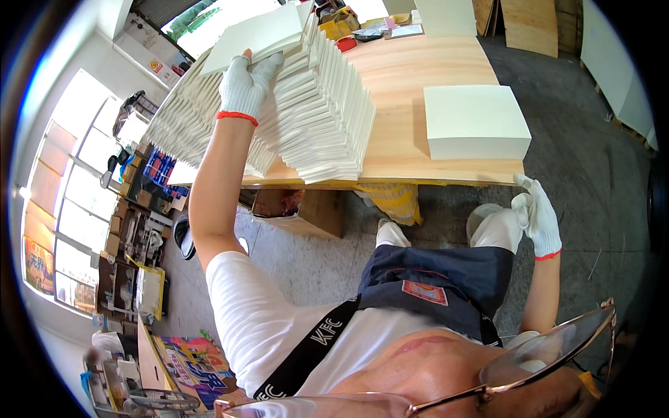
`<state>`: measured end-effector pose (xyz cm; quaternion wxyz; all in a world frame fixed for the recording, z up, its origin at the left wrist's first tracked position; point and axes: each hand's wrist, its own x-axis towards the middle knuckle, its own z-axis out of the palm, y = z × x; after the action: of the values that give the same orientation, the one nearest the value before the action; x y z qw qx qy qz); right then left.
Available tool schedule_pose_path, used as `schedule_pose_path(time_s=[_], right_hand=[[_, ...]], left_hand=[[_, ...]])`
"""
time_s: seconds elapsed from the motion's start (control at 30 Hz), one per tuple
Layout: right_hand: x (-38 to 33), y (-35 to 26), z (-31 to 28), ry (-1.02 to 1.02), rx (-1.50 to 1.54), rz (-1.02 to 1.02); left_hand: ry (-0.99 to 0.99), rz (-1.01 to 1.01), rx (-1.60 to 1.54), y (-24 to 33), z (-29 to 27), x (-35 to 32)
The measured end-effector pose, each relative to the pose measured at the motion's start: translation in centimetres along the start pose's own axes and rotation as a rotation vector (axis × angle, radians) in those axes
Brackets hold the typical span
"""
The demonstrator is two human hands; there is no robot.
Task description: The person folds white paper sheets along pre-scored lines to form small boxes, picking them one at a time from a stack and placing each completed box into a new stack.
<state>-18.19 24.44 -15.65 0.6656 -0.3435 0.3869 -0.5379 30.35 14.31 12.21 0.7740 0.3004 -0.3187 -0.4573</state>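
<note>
My left hand [247, 86], in a white knit glove with a red cuff, is closed on the near edge of a flat white paper bundle [258, 36], its thumb on top. That bundle lies on tall stacks of white paper bundles [320, 104], layered at uneven angles on the left of the wooden table [394, 83]. My right hand [538, 217], gloved the same way, hangs beside the table's near right corner. Its fingers are loosely stretched and nothing shows in them. A squared white paper block [477, 115] sits on the table's right side.
Under the table are a cardboard box [300, 212] and a yellow striped sack [394, 202]. At the table's far end are a yellow box [339, 24], a red round item [345, 44] and a clipboard [406, 31]. Cluttered shelves [129, 223] stand to the left.
</note>
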Motion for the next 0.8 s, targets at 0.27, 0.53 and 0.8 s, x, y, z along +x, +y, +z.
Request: schedule_pose_path(time_s=[0.27,0.53,0.8], right_hand=[[-0.1,0.1,-0.5,0.027,-0.020,0.024],[-0.4,-0.2,0.0,0.022,-0.035,0.016],[-0.1,0.2,-3.8,0.139,-0.017,0.000]], left_hand=[[0.026,-0.044,-0.045,-0.5,-0.5,0.5],[0.029,-0.113,-0.096,0.4,-1.4,0.7],[-0.265,-0.008,-0.344,-0.7,-1.0,-12.3]])
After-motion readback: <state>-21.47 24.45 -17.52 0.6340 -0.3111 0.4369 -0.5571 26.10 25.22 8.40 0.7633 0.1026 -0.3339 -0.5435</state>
